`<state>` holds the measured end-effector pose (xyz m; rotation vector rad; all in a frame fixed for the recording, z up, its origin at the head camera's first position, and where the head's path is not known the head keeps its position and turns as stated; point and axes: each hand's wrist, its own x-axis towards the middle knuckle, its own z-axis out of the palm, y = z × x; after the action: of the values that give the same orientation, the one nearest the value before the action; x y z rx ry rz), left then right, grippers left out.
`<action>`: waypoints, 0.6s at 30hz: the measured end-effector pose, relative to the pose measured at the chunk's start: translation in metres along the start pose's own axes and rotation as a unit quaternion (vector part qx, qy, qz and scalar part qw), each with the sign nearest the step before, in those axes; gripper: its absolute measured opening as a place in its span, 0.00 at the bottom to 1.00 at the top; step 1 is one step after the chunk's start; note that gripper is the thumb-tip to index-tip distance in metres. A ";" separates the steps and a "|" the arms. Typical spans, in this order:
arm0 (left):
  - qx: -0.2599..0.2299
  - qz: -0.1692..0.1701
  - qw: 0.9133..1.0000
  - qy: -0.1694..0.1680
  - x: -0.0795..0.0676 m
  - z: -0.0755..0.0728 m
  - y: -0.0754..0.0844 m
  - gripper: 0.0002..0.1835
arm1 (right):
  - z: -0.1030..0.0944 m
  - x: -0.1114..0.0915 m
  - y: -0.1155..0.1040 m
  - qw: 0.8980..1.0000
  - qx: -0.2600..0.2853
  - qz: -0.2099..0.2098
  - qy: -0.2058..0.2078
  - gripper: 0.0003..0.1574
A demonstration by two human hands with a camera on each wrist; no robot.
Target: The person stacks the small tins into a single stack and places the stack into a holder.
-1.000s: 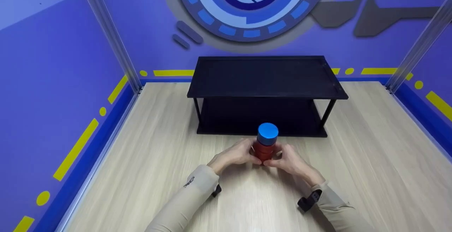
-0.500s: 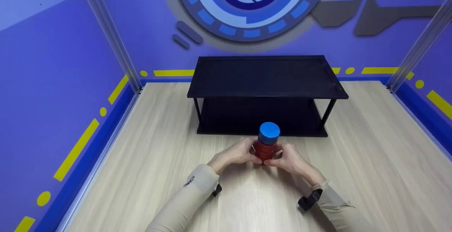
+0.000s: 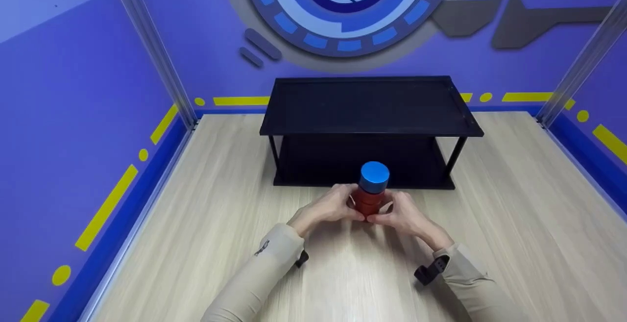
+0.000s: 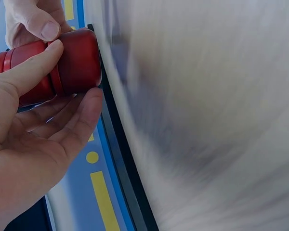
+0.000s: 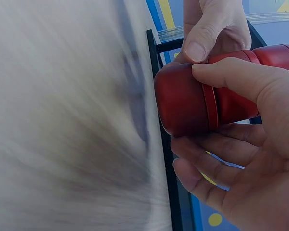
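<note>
Red bottle [image 3: 369,204] hangs in both curled hands [image 3: 333,206], seemingly mid-air.

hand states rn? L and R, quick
Left hand: holding the blue-capped red bottle from its left side.
Right hand: holding the same bottle from its right side.

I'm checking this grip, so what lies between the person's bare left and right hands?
A glossy red cylindrical bottle with a blue lid: the left hand and the right hand grip it from opposite sides. The head view shows this.
</note>
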<state>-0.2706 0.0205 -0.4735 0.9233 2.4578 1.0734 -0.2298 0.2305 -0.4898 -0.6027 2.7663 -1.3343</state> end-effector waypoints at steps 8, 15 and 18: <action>0.004 0.005 1.000 0.015 0.003 -0.006 0.006 0.26 | -0.008 0.006 -0.005 1.000 -0.007 -0.003 0.001 0.25; 0.003 0.012 1.000 0.020 0.006 -0.014 0.010 0.25 | -0.016 0.012 -0.012 1.000 -0.015 0.001 0.003 0.24; 0.006 0.017 1.000 0.022 0.007 -0.019 0.012 0.25 | -0.020 0.015 -0.016 1.000 -0.018 -0.002 0.007 0.24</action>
<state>-0.2798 0.0213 -0.4520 0.9580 2.4952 1.1045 -0.2422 0.2313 -0.4632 -0.6042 2.8085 -1.2967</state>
